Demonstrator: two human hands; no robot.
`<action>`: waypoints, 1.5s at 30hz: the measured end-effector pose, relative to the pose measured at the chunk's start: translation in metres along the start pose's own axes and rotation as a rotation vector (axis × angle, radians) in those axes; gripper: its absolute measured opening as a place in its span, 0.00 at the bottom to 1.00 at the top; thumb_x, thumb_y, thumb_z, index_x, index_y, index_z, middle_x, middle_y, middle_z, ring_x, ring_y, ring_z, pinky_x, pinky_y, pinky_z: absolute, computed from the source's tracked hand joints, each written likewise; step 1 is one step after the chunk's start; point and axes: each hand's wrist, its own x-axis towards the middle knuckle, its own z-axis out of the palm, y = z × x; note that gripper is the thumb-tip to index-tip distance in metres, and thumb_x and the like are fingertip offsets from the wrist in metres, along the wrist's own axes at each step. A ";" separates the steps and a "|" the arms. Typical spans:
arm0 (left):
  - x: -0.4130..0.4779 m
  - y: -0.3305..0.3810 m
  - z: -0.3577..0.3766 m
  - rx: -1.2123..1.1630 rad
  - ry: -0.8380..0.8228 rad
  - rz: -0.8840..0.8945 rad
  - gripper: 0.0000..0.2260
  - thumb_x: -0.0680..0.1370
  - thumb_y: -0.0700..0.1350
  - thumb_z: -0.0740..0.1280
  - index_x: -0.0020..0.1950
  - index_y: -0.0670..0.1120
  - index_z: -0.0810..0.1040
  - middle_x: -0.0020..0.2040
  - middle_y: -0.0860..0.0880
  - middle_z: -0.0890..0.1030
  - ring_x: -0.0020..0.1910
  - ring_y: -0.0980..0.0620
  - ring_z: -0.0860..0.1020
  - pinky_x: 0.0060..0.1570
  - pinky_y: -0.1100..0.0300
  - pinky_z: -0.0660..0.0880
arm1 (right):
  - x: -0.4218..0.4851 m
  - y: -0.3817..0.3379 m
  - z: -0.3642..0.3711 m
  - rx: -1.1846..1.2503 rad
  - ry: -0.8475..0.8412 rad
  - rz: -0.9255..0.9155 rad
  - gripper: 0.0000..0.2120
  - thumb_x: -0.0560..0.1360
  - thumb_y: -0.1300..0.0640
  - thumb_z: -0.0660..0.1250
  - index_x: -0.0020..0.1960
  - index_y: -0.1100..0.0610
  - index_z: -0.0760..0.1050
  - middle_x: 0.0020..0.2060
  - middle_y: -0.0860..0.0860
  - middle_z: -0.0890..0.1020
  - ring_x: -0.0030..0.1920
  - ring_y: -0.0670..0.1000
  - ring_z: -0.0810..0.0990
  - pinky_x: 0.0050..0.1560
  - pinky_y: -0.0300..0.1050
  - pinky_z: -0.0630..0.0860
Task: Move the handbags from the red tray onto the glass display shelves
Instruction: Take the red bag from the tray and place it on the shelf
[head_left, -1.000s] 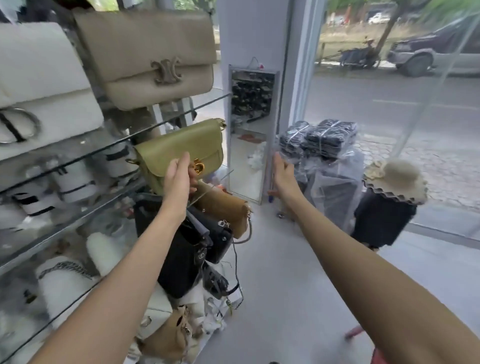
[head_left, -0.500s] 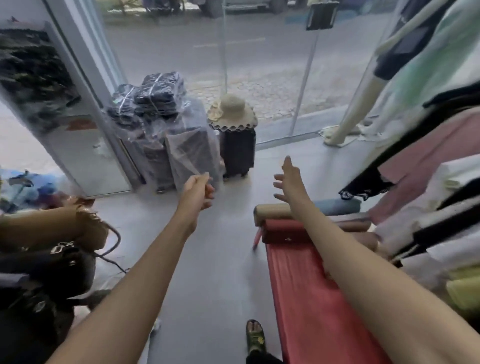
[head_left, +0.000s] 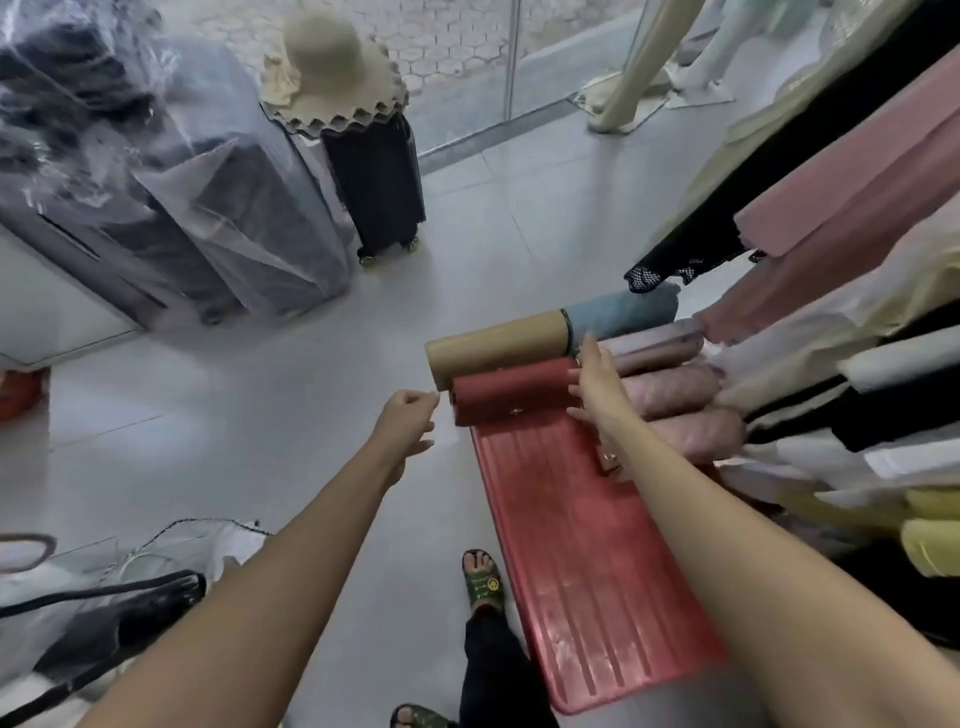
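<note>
Two bare arms reaching forward and down over a pale tiled floor (head_left: 270, 431). Right hand (head_left: 597, 387) spread, fingers extended, palm against the right end of a dark red handbag (head_left: 511, 397) at the far end of the red tray (head_left: 587, 545); not closed around the bag, only touching its end. Left hand (head_left: 408, 418) loosely curled with fingertips pinched together, holding nothing, hovering just beside the bag's left end without clear contact. Red handbag lying on its side across the tray, a small metal clasp on its front. Directly behind it and touching it, a tan handbag (head_left: 496, 345), also lying crosswise, with a blue-grey handbag (head_left: 623, 317) end to end on its right. To the right of the hand, three pink and mauve handbags (head_left: 670, 382) stacked side by side along the tray's right edge, partly under hanging clothes (head_left: 831, 249) in pink, black, cream and yellow. Near part of the tray bare, ribbed, long and narrow. A foot in a green sandal (head_left: 483, 579) beside the tray's left edge. Farther off on the left, plastic-wrapped suitcases (head_left: 171, 182), and a black suitcase (head_left: 379, 192) with a beige sun hat (head_left: 332, 78) on top. Bottom left, dark bags in clear plastic (head_left: 98, 618). Glass display shelves out of view.
</note>
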 end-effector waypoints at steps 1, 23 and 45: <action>0.011 -0.004 0.005 0.010 0.015 -0.019 0.13 0.83 0.49 0.63 0.62 0.42 0.74 0.51 0.48 0.75 0.48 0.52 0.75 0.46 0.57 0.78 | 0.010 0.005 -0.002 -0.002 0.012 0.019 0.32 0.83 0.34 0.47 0.81 0.49 0.59 0.75 0.53 0.70 0.70 0.57 0.72 0.43 0.47 0.74; 0.119 -0.035 0.076 -0.110 0.037 -0.161 0.23 0.79 0.55 0.69 0.67 0.47 0.64 0.65 0.50 0.72 0.60 0.54 0.75 0.64 0.48 0.75 | 0.116 0.063 0.027 -0.156 0.168 0.127 0.23 0.83 0.39 0.57 0.63 0.58 0.71 0.59 0.57 0.80 0.62 0.60 0.77 0.68 0.55 0.72; 0.111 -0.072 0.048 -0.184 0.138 -0.209 0.21 0.81 0.56 0.66 0.68 0.48 0.64 0.63 0.50 0.71 0.63 0.52 0.71 0.67 0.46 0.72 | 0.103 0.117 0.034 0.034 -0.018 0.235 0.19 0.79 0.42 0.69 0.62 0.50 0.66 0.61 0.51 0.76 0.62 0.51 0.76 0.69 0.49 0.71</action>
